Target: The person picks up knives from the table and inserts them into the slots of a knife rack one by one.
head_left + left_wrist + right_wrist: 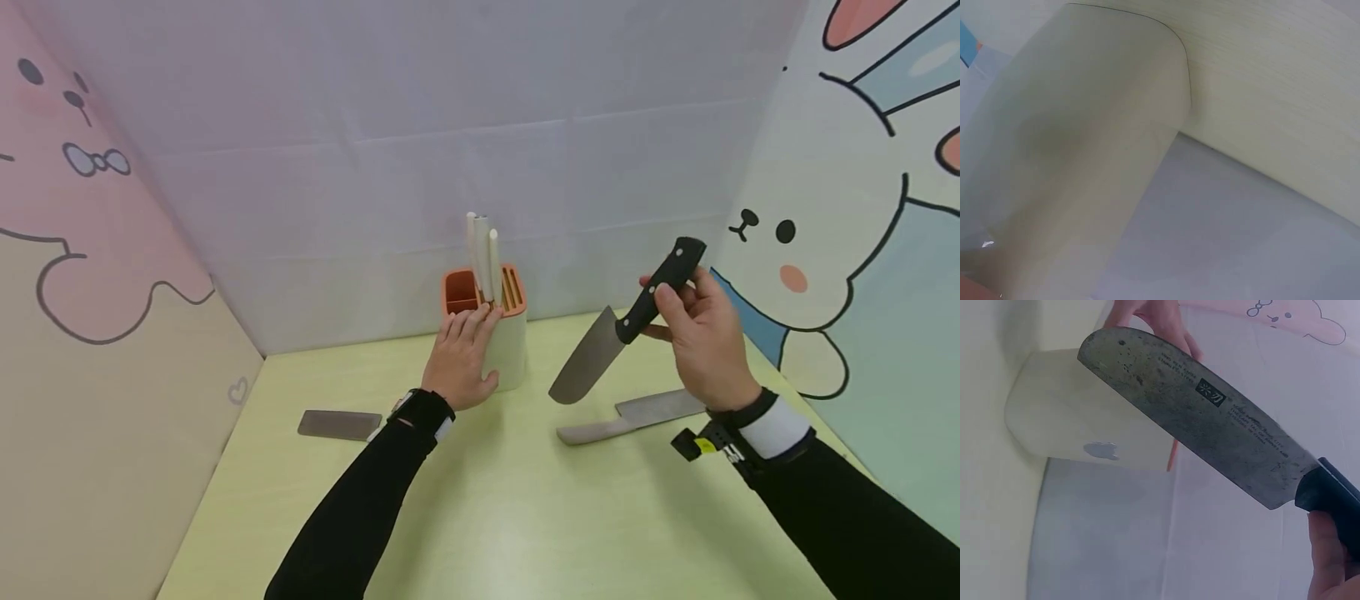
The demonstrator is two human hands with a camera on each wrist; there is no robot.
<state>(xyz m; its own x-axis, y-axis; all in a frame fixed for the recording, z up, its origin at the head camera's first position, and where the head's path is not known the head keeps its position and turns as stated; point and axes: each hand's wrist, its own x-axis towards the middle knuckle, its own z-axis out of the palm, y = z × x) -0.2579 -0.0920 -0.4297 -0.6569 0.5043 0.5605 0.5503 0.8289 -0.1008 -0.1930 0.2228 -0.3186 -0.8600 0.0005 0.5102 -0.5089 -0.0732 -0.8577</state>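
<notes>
My right hand (705,337) grips a kitchen knife (591,357) by its riveted black handle, above the table. The blade slants down to the left, and the right wrist view shows dark spots and printed marks on it. My left hand (461,358) rests with fingers fairly straight on the front top edge of a white knife block (512,358) with an orange top. Several white-handled knives (483,258) stand upright in the block. Its pale side wall (1085,125) fills much of the left wrist view.
Below the right hand, a grey-handled cleaver (656,408) lies on the pale yellow table (487,517). At the left lies another broad blade (341,424), its handle mostly hidden by my left wrist. A pale back wall (360,233) and cartoon-printed side walls surround the table.
</notes>
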